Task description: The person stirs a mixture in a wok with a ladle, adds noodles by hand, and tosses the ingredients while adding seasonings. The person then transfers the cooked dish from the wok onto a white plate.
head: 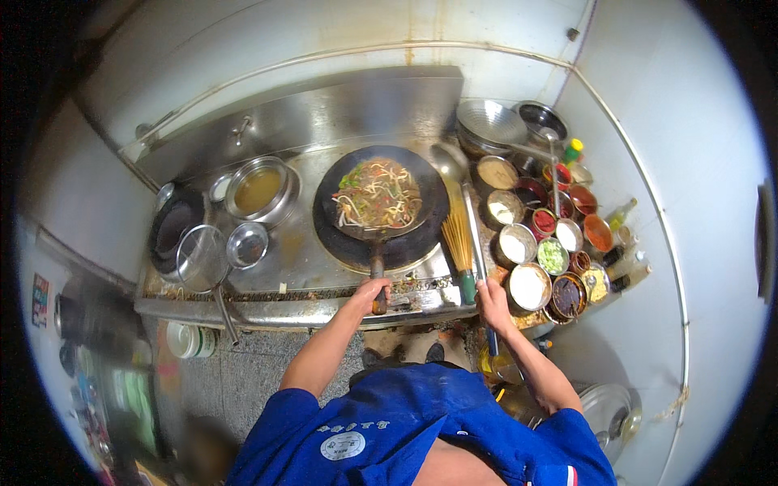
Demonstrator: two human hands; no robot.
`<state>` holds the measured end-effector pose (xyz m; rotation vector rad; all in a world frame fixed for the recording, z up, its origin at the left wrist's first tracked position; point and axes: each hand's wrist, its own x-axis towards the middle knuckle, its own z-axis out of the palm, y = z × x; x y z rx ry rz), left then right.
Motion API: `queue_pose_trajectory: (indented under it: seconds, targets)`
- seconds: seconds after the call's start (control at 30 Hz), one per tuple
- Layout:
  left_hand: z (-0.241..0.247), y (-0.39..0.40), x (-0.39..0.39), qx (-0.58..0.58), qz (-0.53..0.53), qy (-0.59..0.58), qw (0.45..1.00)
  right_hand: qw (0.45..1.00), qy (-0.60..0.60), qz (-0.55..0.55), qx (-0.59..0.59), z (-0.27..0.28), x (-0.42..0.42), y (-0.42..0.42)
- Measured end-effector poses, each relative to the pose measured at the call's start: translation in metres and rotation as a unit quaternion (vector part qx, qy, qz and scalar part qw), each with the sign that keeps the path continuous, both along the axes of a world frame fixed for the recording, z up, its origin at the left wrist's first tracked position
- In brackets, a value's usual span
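My left hand [372, 294] grips the wooden handle [378, 267] of a dark wok [425, 176] on the stove's burner. Inside the wok lies a stir-fry [380, 194] of pale strips, green pieces and red bits in brown sauce. My right hand [492, 301] is closed around the long metal handle of a ladle [474, 231]. The ladle's bowl points away from me, right of the wok; whether it rests on the counter I cannot tell. A bamboo wok brush [457, 240] with a green-bound end lies just left of the ladle handle.
Seasoning bowls [530, 285] crowd the right side, with bottles [629, 279] beyond them. A perforated strainer [491, 121] sits on a pot at the back right. Leftward stand a pot of yellowish liquid [258, 189], a mesh skimmer [202, 258] overhanging the front edge, and another wok [176, 225].
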<state>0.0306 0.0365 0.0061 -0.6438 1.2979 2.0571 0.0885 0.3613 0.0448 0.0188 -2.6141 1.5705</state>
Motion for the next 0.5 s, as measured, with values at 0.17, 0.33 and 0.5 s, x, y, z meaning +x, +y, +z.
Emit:
queue_pose_trajectory:
  seconds: [0.17,0.33,0.5]
  targets:
    - [-0.014,0.008,0.003,-0.057,-0.009,0.039,0.998,0.970,-0.077,-0.077,-0.217,0.066,0.007,0.034]
    - [-0.018,0.001,0.015,0.019,0.025,0.018,0.999,0.941,-0.164,-0.200,-0.217,0.076,-0.016,0.086]
    - [-0.008,0.005,0.019,0.011,0.024,0.014,1.000,0.937,-0.150,-0.223,-0.223,0.069,-0.067,0.128]
